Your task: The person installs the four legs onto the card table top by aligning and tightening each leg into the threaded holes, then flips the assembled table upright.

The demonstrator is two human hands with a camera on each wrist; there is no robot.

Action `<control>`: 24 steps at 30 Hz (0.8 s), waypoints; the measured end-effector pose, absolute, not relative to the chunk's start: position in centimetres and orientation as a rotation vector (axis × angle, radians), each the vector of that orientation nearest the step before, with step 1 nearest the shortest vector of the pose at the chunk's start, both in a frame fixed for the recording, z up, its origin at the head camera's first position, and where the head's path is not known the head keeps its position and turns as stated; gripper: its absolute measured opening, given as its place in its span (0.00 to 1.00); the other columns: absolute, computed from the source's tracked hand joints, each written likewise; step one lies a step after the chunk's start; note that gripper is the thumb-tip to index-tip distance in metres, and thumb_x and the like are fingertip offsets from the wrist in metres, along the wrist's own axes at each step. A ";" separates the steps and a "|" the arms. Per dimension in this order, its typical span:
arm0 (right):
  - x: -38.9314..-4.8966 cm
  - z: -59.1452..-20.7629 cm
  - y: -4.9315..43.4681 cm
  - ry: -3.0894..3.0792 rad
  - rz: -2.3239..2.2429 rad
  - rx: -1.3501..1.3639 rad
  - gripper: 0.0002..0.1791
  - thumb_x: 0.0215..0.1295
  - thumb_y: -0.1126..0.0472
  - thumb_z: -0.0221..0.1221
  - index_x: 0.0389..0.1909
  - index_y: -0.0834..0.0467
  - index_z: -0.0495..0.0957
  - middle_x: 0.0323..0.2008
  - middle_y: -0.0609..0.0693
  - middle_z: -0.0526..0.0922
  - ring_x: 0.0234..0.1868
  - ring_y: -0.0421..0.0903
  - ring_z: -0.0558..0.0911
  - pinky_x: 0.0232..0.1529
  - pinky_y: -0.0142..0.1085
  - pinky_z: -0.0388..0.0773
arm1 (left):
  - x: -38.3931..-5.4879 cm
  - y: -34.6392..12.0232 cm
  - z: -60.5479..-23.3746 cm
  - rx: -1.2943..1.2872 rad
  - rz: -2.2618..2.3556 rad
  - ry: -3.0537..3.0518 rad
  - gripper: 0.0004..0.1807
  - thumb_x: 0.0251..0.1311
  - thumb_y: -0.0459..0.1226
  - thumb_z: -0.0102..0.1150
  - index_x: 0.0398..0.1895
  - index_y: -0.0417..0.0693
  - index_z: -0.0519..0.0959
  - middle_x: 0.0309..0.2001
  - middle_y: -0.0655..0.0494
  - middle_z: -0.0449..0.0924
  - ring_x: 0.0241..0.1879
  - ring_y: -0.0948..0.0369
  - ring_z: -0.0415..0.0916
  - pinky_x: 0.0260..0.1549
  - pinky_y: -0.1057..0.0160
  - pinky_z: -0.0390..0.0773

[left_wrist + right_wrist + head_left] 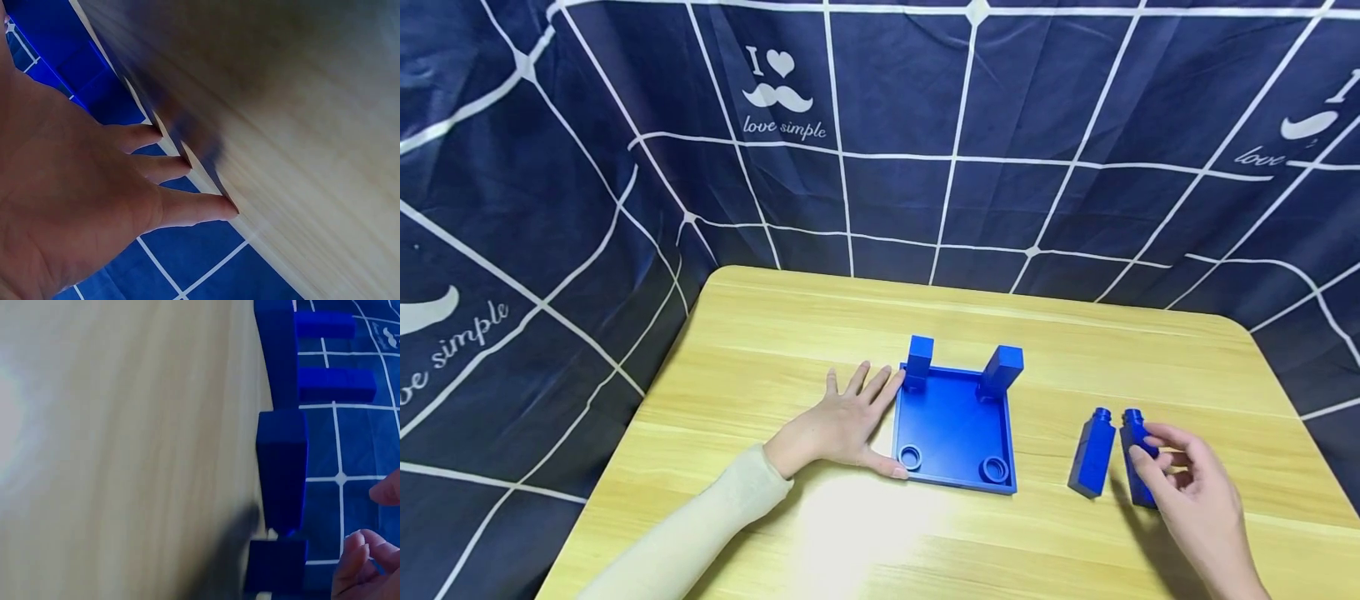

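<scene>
A square blue tray-like base with a raised rim lies on the table. Two blue square posts, one on the left and one on the right, stand upright at its far corners. Round sockets show at both near corners. My left hand is spread flat along the base's left edge, with thumb and index fingertip at the rim. My right hand hovers over a loose blue post, fingers bent and apart from it in the right wrist view. Another loose post lies left of it, its threaded end pointing away.
The wooden table has rounded far corners. Dark blue cloth with white grid lines hangs behind it and along both sides. In the right wrist view, the loose posts lie in line with the base.
</scene>
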State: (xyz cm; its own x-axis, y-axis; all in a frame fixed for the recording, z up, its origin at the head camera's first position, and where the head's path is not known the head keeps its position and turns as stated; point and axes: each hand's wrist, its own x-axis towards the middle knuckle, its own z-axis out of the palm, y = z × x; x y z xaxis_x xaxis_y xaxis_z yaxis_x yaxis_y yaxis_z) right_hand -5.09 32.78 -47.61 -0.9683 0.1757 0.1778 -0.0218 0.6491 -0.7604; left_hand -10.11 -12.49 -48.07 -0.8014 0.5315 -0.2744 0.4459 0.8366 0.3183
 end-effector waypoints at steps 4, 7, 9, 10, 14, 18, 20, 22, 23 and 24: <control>-5.0 -48.1 34.0 -2.679 1.161 -0.133 0.28 0.74 0.59 0.71 0.68 0.66 0.76 0.43 0.46 0.77 0.33 0.34 0.74 0.34 0.21 0.70 | -10.1 -12.5 -48.0 0.729 0.339 2.658 0.78 0.53 0.82 0.61 0.91 0.55 0.30 0.90 0.45 0.35 0.86 0.36 0.29 0.69 0.15 0.37; -5.1 -48.4 34.9 -2.722 1.100 -0.116 0.32 0.73 0.59 0.72 0.69 0.70 0.73 0.42 0.53 0.71 0.34 0.36 0.70 0.34 0.22 0.67 | -10.0 -12.5 -48.0 0.729 0.338 2.659 0.78 0.54 0.82 0.61 0.91 0.55 0.30 0.90 0.45 0.35 0.86 0.36 0.29 0.69 0.15 0.37; -5.3 -48.6 35.3 -2.760 1.064 -0.104 0.34 0.73 0.59 0.72 0.70 0.72 0.70 0.42 0.55 0.70 0.37 0.36 0.67 0.35 0.24 0.65 | -10.0 -12.5 -48.0 0.728 0.336 2.659 0.78 0.54 0.82 0.61 0.91 0.55 0.30 0.90 0.45 0.35 0.86 0.36 0.29 0.69 0.15 0.37; -5.3 -48.7 35.5 -2.778 1.049 -0.094 0.35 0.72 0.58 0.73 0.70 0.73 0.70 0.43 0.56 0.70 0.38 0.36 0.67 0.35 0.25 0.64 | -10.0 -12.5 -48.1 0.728 0.335 2.658 0.78 0.53 0.82 0.61 0.91 0.55 0.30 0.90 0.46 0.35 0.86 0.36 0.29 0.69 0.15 0.37; -5.5 -49.2 36.0 -2.863 1.007 -0.068 0.41 0.71 0.55 0.74 0.71 0.77 0.66 0.47 0.60 0.72 0.41 0.34 0.65 0.38 0.27 0.62 | -10.0 -12.5 -48.1 0.727 0.327 2.664 0.78 0.53 0.82 0.61 0.91 0.55 0.30 0.90 0.46 0.35 0.86 0.36 0.30 0.69 0.15 0.38; -5.8 -49.5 36.5 -2.955 1.001 -0.039 0.47 0.70 0.53 0.76 0.72 0.79 0.62 0.48 0.64 0.76 0.39 0.32 0.69 0.35 0.26 0.66 | -10.0 -12.5 -48.0 0.730 0.324 2.671 0.78 0.53 0.82 0.61 0.91 0.55 0.30 0.90 0.45 0.35 0.86 0.36 0.30 0.69 0.15 0.39; -5.9 -49.6 36.8 -3.017 1.005 -0.027 0.49 0.70 0.52 0.75 0.72 0.81 0.59 0.46 0.65 0.77 0.38 0.35 0.72 0.33 0.26 0.69 | -10.0 -12.5 -48.0 0.735 0.326 2.669 0.78 0.53 0.82 0.60 0.91 0.54 0.30 0.90 0.45 0.35 0.86 0.36 0.30 0.69 0.15 0.39; -6.0 -49.7 37.1 -3.071 1.006 -0.019 0.50 0.70 0.52 0.75 0.71 0.83 0.58 0.45 0.65 0.78 0.38 0.40 0.75 0.32 0.27 0.72 | -10.0 -12.4 -48.0 0.736 0.328 2.666 0.78 0.53 0.82 0.60 0.91 0.54 0.30 0.90 0.45 0.35 0.86 0.36 0.30 0.69 0.15 0.38; -6.1 -49.7 37.2 -3.096 1.009 -0.018 0.50 0.70 0.52 0.75 0.70 0.83 0.59 0.46 0.66 0.78 0.39 0.43 0.77 0.33 0.27 0.72 | -10.0 -12.4 -48.0 0.736 0.325 2.667 0.78 0.53 0.82 0.60 0.91 0.54 0.30 0.90 0.45 0.35 0.86 0.36 0.30 0.69 0.15 0.39; -6.1 -49.7 37.4 -3.124 1.016 -0.021 0.49 0.71 0.51 0.74 0.70 0.84 0.58 0.46 0.67 0.78 0.40 0.47 0.78 0.33 0.28 0.73 | -10.0 -12.4 -47.9 0.734 0.325 2.669 0.78 0.53 0.82 0.61 0.91 0.54 0.31 0.90 0.45 0.36 0.86 0.36 0.30 0.69 0.15 0.39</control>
